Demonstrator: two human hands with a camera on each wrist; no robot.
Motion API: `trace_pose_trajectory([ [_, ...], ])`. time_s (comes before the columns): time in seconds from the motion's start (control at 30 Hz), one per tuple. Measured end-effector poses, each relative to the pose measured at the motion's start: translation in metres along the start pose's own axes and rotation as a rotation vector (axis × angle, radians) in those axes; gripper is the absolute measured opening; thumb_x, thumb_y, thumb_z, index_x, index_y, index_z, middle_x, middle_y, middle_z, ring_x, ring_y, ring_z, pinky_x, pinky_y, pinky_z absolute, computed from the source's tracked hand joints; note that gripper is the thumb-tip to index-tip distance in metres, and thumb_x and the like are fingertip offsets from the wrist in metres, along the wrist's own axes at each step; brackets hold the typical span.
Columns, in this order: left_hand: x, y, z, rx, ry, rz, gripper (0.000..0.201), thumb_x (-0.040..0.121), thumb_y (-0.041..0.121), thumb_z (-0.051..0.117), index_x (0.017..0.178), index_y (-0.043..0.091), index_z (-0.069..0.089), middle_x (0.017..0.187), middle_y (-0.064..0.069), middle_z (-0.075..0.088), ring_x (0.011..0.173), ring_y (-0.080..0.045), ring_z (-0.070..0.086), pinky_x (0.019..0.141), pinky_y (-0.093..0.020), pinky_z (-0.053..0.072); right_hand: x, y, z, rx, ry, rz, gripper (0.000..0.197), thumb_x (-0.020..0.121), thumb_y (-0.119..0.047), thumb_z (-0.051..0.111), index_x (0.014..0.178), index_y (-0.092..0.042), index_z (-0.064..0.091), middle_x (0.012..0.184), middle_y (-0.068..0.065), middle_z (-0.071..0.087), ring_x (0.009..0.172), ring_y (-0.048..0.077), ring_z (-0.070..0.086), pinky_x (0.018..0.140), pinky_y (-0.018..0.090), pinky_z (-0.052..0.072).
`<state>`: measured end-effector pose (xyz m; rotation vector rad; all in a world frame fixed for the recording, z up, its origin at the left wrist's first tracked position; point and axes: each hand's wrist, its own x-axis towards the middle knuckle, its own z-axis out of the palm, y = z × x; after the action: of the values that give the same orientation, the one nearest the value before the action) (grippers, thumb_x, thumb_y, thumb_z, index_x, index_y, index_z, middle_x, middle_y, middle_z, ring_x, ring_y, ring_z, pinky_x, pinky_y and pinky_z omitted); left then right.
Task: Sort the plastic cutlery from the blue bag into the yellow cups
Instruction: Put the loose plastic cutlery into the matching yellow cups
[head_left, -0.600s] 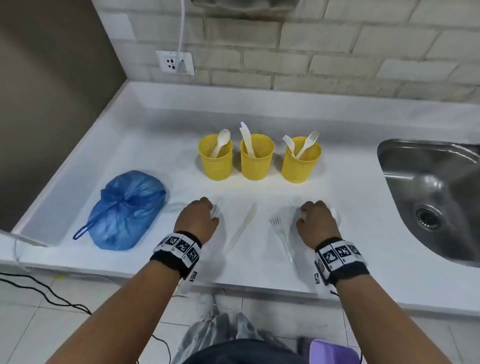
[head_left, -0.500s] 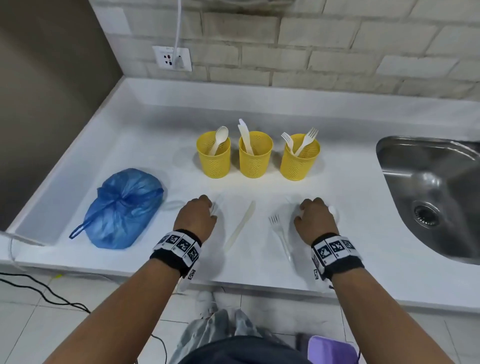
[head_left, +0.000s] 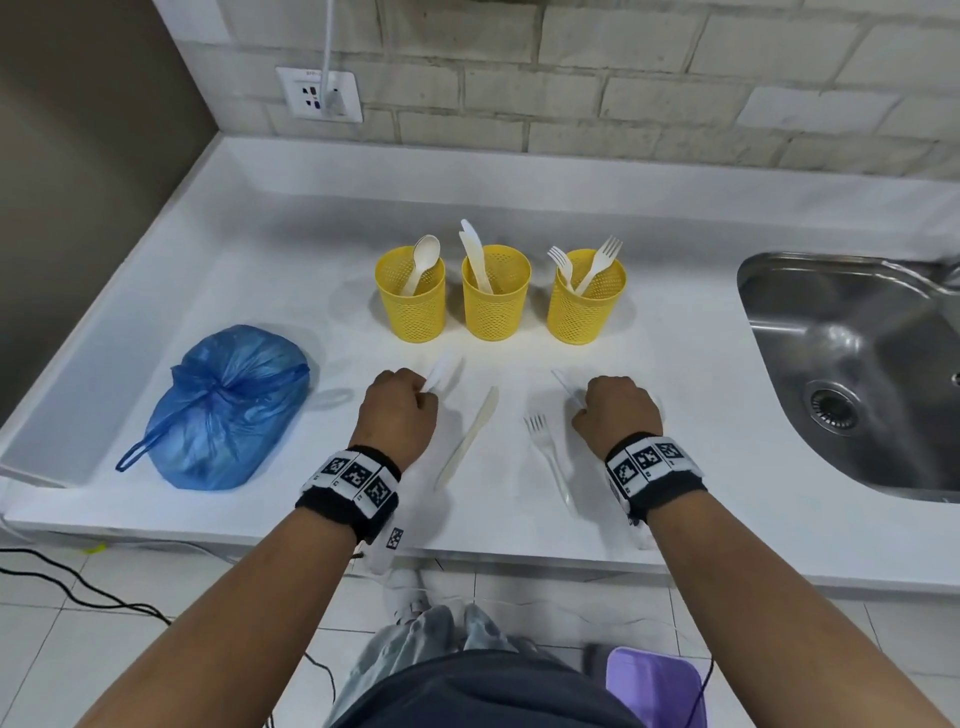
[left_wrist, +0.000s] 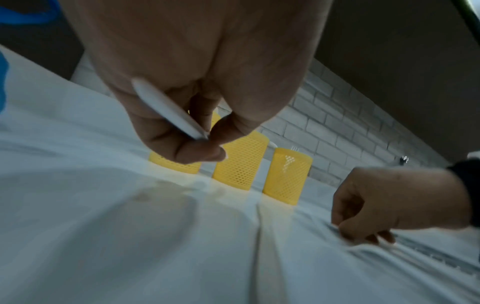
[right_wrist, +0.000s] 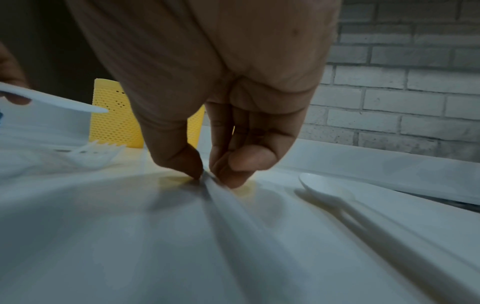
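Note:
Three yellow mesh cups stand in a row: the left cup (head_left: 412, 306) holds a spoon, the middle cup (head_left: 496, 309) knives, the right cup (head_left: 586, 312) forks. The tied blue bag (head_left: 228, 410) lies at the left. My left hand (head_left: 397, 410) pinches a white knife (left_wrist: 168, 111) just above the counter, its blade pointing toward the cups. My right hand (head_left: 618, 410) pinches a thin white utensil (right_wrist: 215, 189) that lies on the counter; I cannot tell its type. Between the hands lie a beige knife (head_left: 467, 439) and a clear fork (head_left: 548, 457).
A white spoon (right_wrist: 324, 189) lies just right of my right hand. A steel sink (head_left: 857, 364) is set into the counter at the right. The wall outlet (head_left: 319, 96) with a plugged cable is at the back left. The counter's front edge (head_left: 519, 561) runs below my wrists.
My left hand has raised the white knife off the counter, so its blade now sticks out past the knuckles. My right hand's fingers have closed on the thin utensil.

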<state>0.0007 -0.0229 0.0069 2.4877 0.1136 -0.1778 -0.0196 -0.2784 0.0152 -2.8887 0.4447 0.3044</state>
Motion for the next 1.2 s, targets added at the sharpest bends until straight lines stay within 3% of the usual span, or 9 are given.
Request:
trace_pose_trajectory([
  [0.13, -0.009, 0.017, 0.005, -0.026, -0.043, 0.022, 0.017, 0.101, 0.021, 0.049, 0.091, 0.009, 0.055, 0.095, -0.01, 0.052, 0.089, -0.028, 0.05, 0.076, -0.029, 0.033, 0.001, 0.002, -0.003, 0.039, -0.011, 0.012, 0.03, 0.089, -0.013, 0.058, 0.066, -0.017, 0.039, 0.092, 0.011, 0.064, 0.086, 0.037, 0.063, 0.076, 0.033, 0.044],
  [0.2, -0.013, 0.021, 0.011, 0.002, -0.086, 0.03, 0.022, 0.1, 0.031, 0.053, 0.09, 0.012, 0.053, 0.097, -0.007, 0.051, 0.09, -0.027, 0.053, 0.077, -0.03, 0.036, -0.001, 0.003, -0.005, 0.079, -0.02, 0.015, 0.023, 0.085, -0.013, 0.059, 0.067, -0.016, 0.045, 0.086, 0.01, 0.063, 0.08, 0.035, 0.062, 0.073, 0.033, 0.045],
  [0.27, -0.018, 0.024, 0.014, 0.055, -0.148, 0.025, 0.027, 0.096, 0.042, 0.06, 0.097, 0.015, 0.057, 0.105, -0.003, 0.046, 0.086, -0.026, 0.056, 0.078, -0.03, 0.041, -0.006, 0.005, -0.009, 0.115, -0.021, 0.015, 0.009, 0.083, -0.015, 0.06, 0.075, -0.012, 0.058, 0.081, 0.009, 0.062, 0.084, 0.036, 0.066, 0.074, 0.033, 0.049],
  [0.37, -0.024, 0.026, 0.019, 0.167, -0.19, 0.032, 0.037, 0.091, 0.045, 0.067, 0.111, 0.016, 0.057, 0.112, -0.002, 0.038, 0.087, -0.029, 0.061, 0.082, -0.033, 0.049, -0.015, 0.009, -0.01, 0.222, -0.003, -0.001, 0.012, 0.085, -0.016, 0.063, 0.088, -0.007, 0.071, 0.089, 0.012, 0.07, 0.09, 0.034, 0.065, 0.078, 0.036, 0.054],
  [0.57, -0.021, 0.028, 0.033, 0.308, -0.226, 0.074, 0.042, 0.094, 0.04, 0.064, 0.124, 0.012, 0.055, 0.124, -0.01, 0.054, 0.109, -0.033, 0.062, 0.09, -0.039, 0.049, -0.034, 0.016, -0.003, 0.421, 0.055, -0.02, 0.003, 0.084, -0.018, 0.068, 0.082, -0.016, 0.069, 0.074, -0.002, 0.067, 0.09, 0.025, 0.065, 0.098, 0.037, 0.048],
  [0.73, -0.02, 0.036, 0.034, 0.305, -0.254, 0.068, 0.025, 0.095, 0.027, 0.058, 0.113, 0.01, 0.059, 0.117, -0.012, 0.063, 0.104, -0.033, 0.063, 0.084, -0.035, 0.051, -0.052, 0.015, -0.003, 0.555, 0.042, -0.012, 0.009, 0.086, -0.02, 0.066, 0.077, -0.018, 0.067, 0.068, -0.01, 0.062, 0.084, 0.021, 0.065, 0.087, 0.034, 0.052],
  [0.87, -0.021, 0.043, 0.034, 0.255, -0.282, 0.034, 0.028, 0.091, 0.025, 0.063, 0.112, 0.007, 0.06, 0.112, -0.01, 0.064, 0.098, -0.03, 0.064, 0.078, -0.031, 0.05, -0.062, 0.019, -0.003, 0.662, 0.039, -0.004, 0.014, 0.087, -0.02, 0.063, 0.074, -0.016, 0.067, 0.069, -0.007, 0.066, 0.077, 0.017, 0.065, 0.072, 0.027, 0.049],
  [1.07, -0.022, 0.044, 0.035, 0.234, -0.307, 0.019, 0.015, 0.095, 0.023, 0.056, 0.092, 0.009, 0.055, 0.098, -0.008, 0.06, 0.085, -0.027, 0.054, 0.072, -0.03, 0.042, -0.074, 0.02, 0.004, 0.678, -0.024, -0.067, 0.024, 0.094, -0.023, 0.059, 0.082, -0.004, 0.066, 0.081, 0.006, 0.07, 0.083, 0.021, 0.065, 0.078, 0.033, 0.051],
  [1.2, -0.025, 0.043, 0.031, 0.174, -0.297, 0.047, 0.025, 0.105, 0.023, 0.041, 0.09, 0.006, 0.052, 0.101, -0.014, 0.062, 0.087, -0.027, 0.051, 0.076, -0.031, 0.039, -0.079, 0.017, 0.005, 0.682, -0.014, -0.14, 0.021, 0.098, -0.025, 0.059, 0.08, -0.015, 0.064, 0.078, -0.003, 0.066, 0.076, 0.017, 0.063, 0.067, 0.027, 0.046],
])
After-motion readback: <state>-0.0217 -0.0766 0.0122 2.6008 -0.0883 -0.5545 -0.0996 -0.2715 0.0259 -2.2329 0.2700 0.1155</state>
